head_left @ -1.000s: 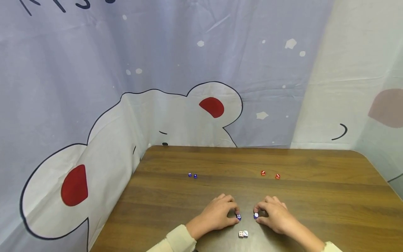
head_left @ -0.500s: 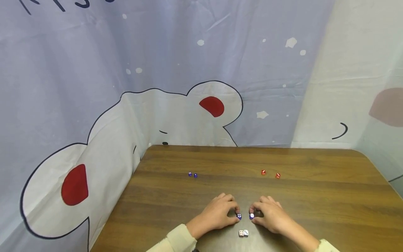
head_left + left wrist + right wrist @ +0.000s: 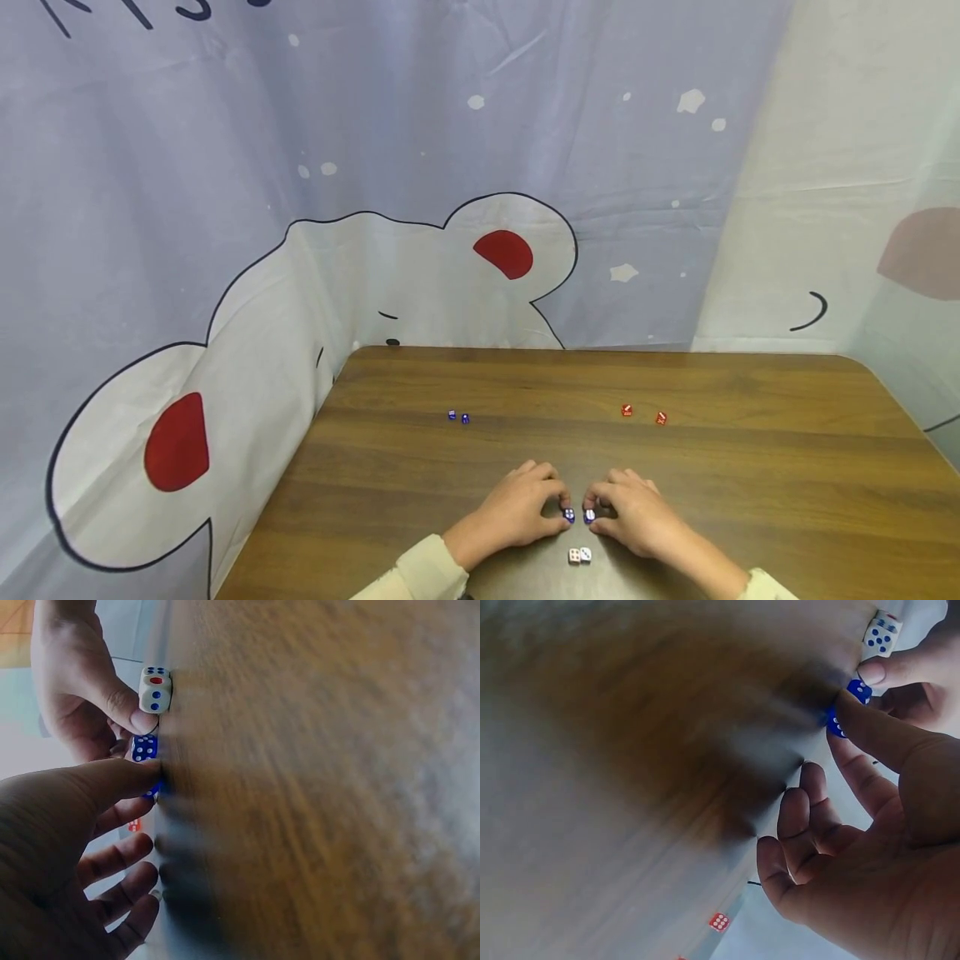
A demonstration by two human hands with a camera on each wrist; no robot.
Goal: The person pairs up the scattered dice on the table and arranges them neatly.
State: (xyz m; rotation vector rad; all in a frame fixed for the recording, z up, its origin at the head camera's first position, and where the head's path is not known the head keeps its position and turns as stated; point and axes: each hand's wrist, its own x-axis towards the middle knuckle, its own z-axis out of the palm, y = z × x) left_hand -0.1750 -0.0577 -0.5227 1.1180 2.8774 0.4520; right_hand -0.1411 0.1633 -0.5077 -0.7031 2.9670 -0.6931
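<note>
My left hand pinches a blue die between thumb and forefinger on the tabletop. Facing it, my right hand pinches a second blue die the same way, and a narrow gap parts the two dice in the head view. Nearer the camera, two white dice, one with red pips and one with dark pips, stand side by side. In the left wrist view, the thumb partly covers the left blue die. The right wrist view shows the right blue die half behind the thumb.
Farther back on the wooden table lie two more blue dice, a left one and a right one. Two red dice, one left and one right, lie at the back right. A printed curtain hangs behind the table.
My right hand has slid left with its blue die, narrowing the gap to the other blue die. The left hand and the remaining dice have stayed in place.
</note>
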